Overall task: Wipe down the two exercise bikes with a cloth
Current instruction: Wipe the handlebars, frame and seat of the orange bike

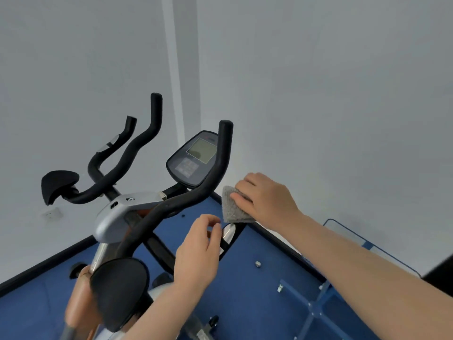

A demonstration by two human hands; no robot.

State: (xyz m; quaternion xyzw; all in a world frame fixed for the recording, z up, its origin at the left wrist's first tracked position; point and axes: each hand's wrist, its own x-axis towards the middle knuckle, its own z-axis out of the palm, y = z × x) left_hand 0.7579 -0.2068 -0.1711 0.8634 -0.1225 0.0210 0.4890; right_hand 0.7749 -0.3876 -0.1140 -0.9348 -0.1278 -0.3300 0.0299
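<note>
Exercise bike (pixel 127 212): black and silver, standing on a blue floor (pixel 250 285) in the corner of a room with pale grey walls (pixel 318 94). Handlebar (pixel 196 192): black, curved, rising from the bike's silver centre clamp; a second pair of black bars stands behind it. Display console (pixel 193 159): dark, oval, grey screen, mounted just behind the handlebar's upright end. Elbow pads: two, black; one (pixel 58 185) at the far side of the handlebar, one (pixel 120 293) at the near side, low in view. Cloth (pixel 232 204): grey, folded, just beside the handlebar on its right, above the silver sensor plate of the near grip. Right hand (pixel 264 200): grasps the cloth, thumb on top and fingers curled about its edge, forearm reaching in from the lower right. Left hand (pixel 198 253): beside the handlebar's lower bend, fingers curled at the silver-plated grip; whether they clasp it or only touch it cannot be told. Blue metal frame (pixel 318 307): lying on the floor to the right of the bike, against the wall.
</note>
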